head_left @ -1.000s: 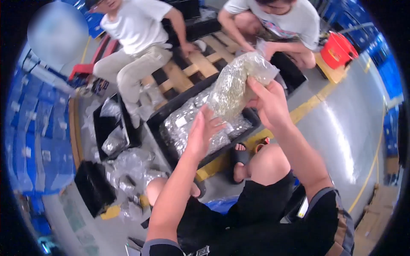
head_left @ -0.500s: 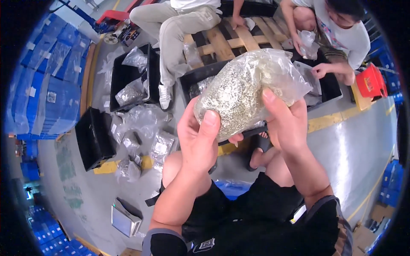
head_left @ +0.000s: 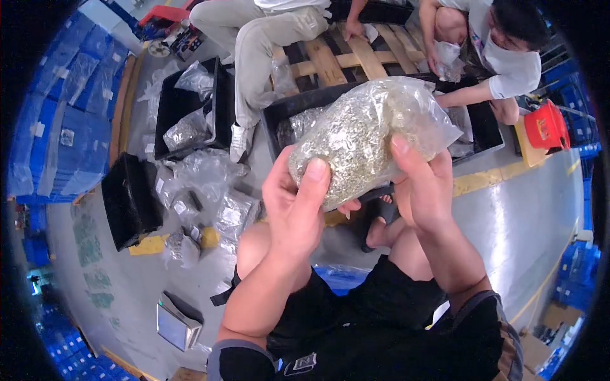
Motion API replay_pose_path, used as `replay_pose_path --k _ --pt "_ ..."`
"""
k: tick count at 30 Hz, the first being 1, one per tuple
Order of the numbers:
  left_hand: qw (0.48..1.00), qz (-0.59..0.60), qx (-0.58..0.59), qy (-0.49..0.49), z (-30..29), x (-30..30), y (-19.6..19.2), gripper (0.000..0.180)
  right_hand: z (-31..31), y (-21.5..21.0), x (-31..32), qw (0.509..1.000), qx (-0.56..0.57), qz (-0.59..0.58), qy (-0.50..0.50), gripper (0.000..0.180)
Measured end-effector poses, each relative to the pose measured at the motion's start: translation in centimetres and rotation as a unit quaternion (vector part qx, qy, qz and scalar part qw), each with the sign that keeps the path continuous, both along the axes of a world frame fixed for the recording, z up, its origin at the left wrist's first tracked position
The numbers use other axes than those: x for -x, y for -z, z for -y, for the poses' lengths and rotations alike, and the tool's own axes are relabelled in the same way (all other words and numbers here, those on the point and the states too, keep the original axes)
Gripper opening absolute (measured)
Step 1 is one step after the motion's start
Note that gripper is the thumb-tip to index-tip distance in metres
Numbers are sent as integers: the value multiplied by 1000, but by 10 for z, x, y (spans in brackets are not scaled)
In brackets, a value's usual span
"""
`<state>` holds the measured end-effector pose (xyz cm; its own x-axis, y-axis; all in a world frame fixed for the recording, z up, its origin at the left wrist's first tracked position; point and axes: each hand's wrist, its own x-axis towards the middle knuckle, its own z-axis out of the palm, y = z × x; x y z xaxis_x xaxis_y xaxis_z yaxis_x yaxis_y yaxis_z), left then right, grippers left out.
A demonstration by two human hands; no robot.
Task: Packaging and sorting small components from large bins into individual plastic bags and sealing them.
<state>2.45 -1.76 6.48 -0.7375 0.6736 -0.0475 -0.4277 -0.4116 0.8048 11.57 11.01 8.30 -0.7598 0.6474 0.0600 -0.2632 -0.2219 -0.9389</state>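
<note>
A large clear plastic bag point(head_left: 356, 136) full of small shiny metal parts is held up in front of me, between both hands. My left hand point(head_left: 295, 200) grips its lower left side, thumb on top and fingers curled beneath. On the right, my right hand point(head_left: 422, 181) pinches the bag near its looser end, with the thumb pressed into the plastic. The single parts are too small to name. Right behind the bag stands a black bin point(head_left: 273, 120) with more filled bags, partly hidden by what I hold.
To the left are a black bin point(head_left: 222, 117) with bags, a tipped black bin point(head_left: 130, 206) and several bags point(head_left: 238, 213) on the floor. A scale point(head_left: 176, 327) stands lower left. Two people sit beyond, by a wooden pallet point(head_left: 327, 63). A red bucket point(head_left: 546, 127) is at right.
The bag stays in both my hands, almost unmoved. At the far right, the other person's arm has reached further into the black bin. The view has shifted slightly.
</note>
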Motion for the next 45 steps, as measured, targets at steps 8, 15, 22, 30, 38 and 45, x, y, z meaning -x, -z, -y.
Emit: replay_pose_path --k 8,15,22,30,38,45 --pt "992 -75 72 -76 -36 -13 32 40 -66 42 -26 987 105 30 121 43" --pt "995 10 50 -82 -54 -19 48 32 -47 44 1 958 99 116 245 53" --pt "984 48 53 -163 -61 -6 48 42 -52 54 18 964 49 177 193 56" --pt "995 13 75 -63 -34 40 27 52 -68 36 43 965 5 202 168 52" --pt "983 74 91 143 -6 59 72 42 -20 58 75 968 83 233 -48 39" --pt "979 202 -8 29 0 49 63 43 3 57 70 985 86 102 -105 59"
